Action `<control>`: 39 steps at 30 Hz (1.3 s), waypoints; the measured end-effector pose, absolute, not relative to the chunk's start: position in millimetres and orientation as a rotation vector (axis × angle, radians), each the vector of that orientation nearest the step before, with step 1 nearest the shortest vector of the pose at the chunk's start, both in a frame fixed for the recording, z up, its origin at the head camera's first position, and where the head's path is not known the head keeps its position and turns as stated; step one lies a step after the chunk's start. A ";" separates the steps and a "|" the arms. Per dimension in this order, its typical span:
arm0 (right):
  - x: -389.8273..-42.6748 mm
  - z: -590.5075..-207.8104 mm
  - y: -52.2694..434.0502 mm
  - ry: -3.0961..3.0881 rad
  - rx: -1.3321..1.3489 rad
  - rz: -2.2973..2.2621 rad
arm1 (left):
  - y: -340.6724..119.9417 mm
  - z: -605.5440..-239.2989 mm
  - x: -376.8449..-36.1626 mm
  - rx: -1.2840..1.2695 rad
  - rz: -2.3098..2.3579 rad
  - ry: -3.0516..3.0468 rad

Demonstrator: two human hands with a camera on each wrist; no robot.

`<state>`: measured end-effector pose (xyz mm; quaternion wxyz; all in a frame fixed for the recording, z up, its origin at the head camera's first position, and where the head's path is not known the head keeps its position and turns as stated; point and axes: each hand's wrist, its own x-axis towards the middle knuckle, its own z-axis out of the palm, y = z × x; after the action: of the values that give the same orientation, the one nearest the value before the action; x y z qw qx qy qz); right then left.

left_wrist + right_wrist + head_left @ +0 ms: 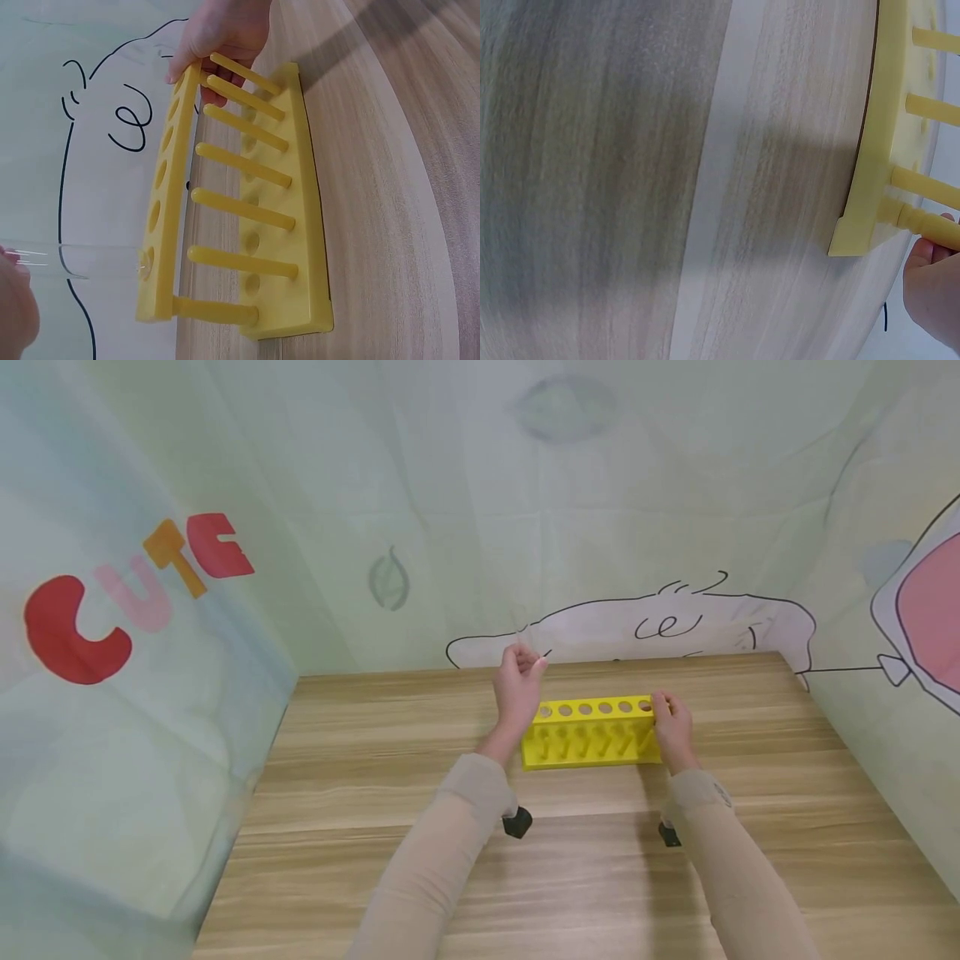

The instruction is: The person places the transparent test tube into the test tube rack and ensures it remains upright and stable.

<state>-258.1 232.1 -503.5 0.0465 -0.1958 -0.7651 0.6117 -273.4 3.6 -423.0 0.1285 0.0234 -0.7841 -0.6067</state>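
Note:
A yellow test tube rack [592,762] stands upright on the table, with a row of round holes along its top bar and several pegs behind its front edge. My left hand [517,692] is above the rack's left end and pinches a clear test tube [82,261]. The tube's lower end meets the end hole of the top bar in the left wrist view. At the other end, my right hand [675,732] grips the rack, its fingers around the end post [930,225] and top bar. The other holes hold no tubes.
The wood-grain table [360,793] stretches around the rack. Behind it hangs a pale printed curtain [337,485], with more curtain on the left and right sides. A black wrist device [517,822] sits under each forearm.

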 end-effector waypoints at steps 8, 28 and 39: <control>-259.1 -504.7 232.8 -2.337 -0.610 1.859 | 7.6 -424.8 -274.2 0.065 -1.717 -2.311; -257.8 -504.3 233.6 -2.388 -0.597 1.824 | 13.7 -431.9 -272.8 0.051 -1.686 -2.344; -257.3 -506.6 235.7 -2.406 -0.569 1.807 | 13.8 -437.0 -272.4 0.003 -1.625 -2.376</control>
<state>-257.3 235.7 -506.6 0.0396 -0.1856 -0.7850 0.5897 -272.4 13.8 -437.0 0.1313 0.0011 -0.8183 -0.5596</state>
